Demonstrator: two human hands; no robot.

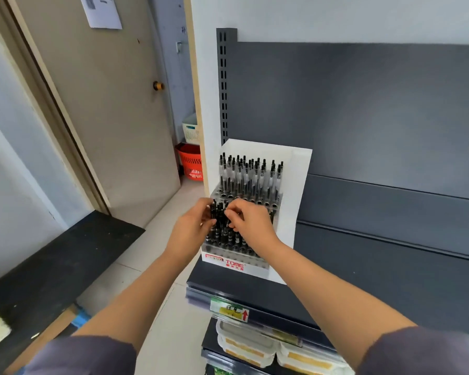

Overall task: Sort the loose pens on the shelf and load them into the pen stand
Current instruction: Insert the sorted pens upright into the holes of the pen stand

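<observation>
While the left hand [194,226] grips a bundle [217,215] of black pens upright, fingers curled round it, the right hand [251,220] just beside it pinches one pen [226,212] at the bundle's edge with thumb and fingertips. Both hands hover over the front rows of the stand [236,262] — white, at the left end of the shelf [363,288] — whose back rows hold more pens [251,174], upright.

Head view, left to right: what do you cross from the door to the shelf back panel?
Door knob → left hand → bundle of black pens → right hand → grey shelf back panel. Pen stand overlaps the hands, so left out.
</observation>
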